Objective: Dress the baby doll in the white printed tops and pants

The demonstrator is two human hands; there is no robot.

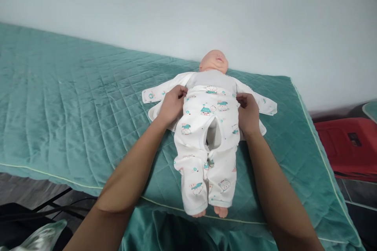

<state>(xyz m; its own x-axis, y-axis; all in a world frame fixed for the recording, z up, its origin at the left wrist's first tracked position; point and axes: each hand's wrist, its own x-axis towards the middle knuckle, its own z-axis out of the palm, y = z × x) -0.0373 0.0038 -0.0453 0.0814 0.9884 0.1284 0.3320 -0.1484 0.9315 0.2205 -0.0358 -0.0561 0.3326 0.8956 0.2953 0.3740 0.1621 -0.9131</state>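
Left hand (pixel 173 105), right hand (pixel 249 113) pinch pants (pixel 198 123) waist sides; doll (pixel 215 62) feet (pixel 221 211) at near quilt (pixel 79 113) edge, wide span left.

Touching printed trousers (pixel 209 102) with left hand (pixel 173 104) and right hand (pixel 249 113), on doll (pixel 214 61) near right edge of quilt (pixel 88 110)
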